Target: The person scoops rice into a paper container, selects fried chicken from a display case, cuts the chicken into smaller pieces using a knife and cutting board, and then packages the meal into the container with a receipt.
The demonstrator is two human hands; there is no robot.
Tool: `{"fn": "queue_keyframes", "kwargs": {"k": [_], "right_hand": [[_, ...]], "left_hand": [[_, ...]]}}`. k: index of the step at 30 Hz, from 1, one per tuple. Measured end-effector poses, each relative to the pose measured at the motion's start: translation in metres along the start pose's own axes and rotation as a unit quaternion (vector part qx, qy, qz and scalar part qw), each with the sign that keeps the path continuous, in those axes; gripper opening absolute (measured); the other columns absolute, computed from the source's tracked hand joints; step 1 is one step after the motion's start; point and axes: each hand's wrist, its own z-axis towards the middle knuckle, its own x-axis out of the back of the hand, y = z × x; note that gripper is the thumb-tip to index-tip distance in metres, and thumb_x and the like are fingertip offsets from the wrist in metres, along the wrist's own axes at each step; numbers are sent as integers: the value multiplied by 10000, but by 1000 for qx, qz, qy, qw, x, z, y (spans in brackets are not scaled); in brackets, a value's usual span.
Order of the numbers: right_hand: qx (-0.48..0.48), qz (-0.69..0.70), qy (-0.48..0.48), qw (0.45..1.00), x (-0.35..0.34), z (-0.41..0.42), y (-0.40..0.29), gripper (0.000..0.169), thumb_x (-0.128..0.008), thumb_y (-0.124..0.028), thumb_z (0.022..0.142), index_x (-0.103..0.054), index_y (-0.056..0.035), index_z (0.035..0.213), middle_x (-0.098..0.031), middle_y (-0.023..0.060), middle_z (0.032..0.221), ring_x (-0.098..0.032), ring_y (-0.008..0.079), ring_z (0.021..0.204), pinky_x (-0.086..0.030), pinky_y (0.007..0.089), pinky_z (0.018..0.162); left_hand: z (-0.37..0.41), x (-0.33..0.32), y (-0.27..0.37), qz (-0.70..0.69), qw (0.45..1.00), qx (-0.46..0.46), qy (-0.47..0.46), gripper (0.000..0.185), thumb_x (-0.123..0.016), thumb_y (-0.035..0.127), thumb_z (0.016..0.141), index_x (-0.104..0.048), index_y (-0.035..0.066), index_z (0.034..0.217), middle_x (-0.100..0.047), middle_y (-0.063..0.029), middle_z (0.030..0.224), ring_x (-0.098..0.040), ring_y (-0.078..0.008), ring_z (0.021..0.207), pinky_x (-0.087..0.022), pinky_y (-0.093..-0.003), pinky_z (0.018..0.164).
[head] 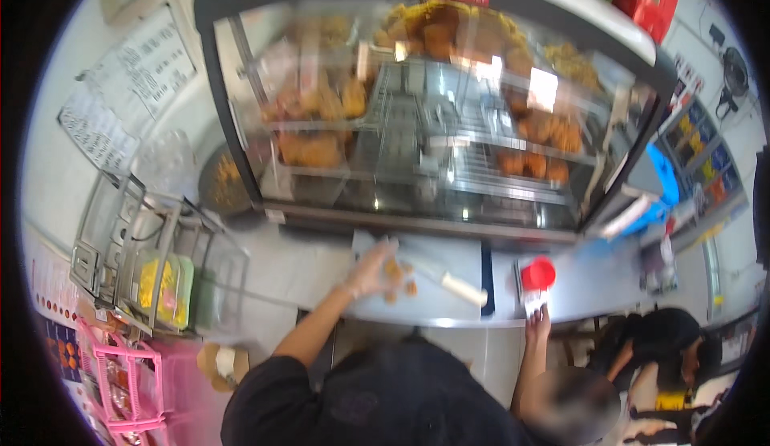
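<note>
My left hand [368, 273] is over a pale cutting board [448, 259], beside several small brown pieces of fried food [397, 277]. It seems to wear a thin clear glove; blur hides whether its fingers hold a piece. To the right on the board lies a knife with a white handle [464, 289], its blade pointing away and to the left. My right hand [537, 321], near the counter's front edge, pinches a small white item [535, 303], perhaps a paper bag. Just beyond that item is a red cup-like container [538, 273].
Behind the counter [271, 265] rises a glass food warmer [421, 223] holding fried food. At left stand a metal rack [162, 229], a tray of yellow food [157, 289], a pan [225, 181] and a pink basket [129, 380]. A person in black [656, 344] bends at right.
</note>
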Motion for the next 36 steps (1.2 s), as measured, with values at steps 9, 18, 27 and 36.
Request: {"fn": "queue_keyframes", "kwargs": {"k": [9, 18, 27, 36], "right_hand": [[68, 67, 128, 987, -32, -12, -11, 608, -494, -555, 854, -441, -77, 1226, -443, 7, 664, -307, 79, 417, -227, 215, 385], [86, 106, 138, 981, -35, -35, -5, 592, -466, -564, 862, -451, -85, 1209, -428, 18, 632, -286, 74, 410, -217, 221, 378], [112, 100, 185, 971, -22, -45, 16, 554, -406, -530, 896, -445, -61, 1190, -430, 24, 611, -297, 78, 388, -233, 225, 347], [131, 91, 251, 955, -17, -55, 35, 455, -410, -480, 909, -504, -62, 1060, -388, -1, 553, -300, 76, 379, -228, 228, 330]], "left_hand": [[-16, -8, 11, 158, 979, -74, -104, 1142, -745, 595, 546, -198, 126, 1433, -150, -250, 1455, -210, -398, 1333, -217, -484, 1077], [-15, -34, 9, 136, 985, -58, -89, 811, -650, 520, 720, -314, 238, 1402, -204, -208, 1450, -213, -398, 1330, -188, -519, 1082], [-12, -46, -2, 185, 973, -117, -67, 569, -607, 467, 777, -492, 253, 1291, -334, -135, 1393, -298, -367, 1279, -223, -514, 1067], [-10, -50, -4, 153, 974, -158, -52, 502, -598, 431, 796, -521, 273, 1267, -377, -107, 1348, -305, -375, 1268, -228, -536, 1053]]}}
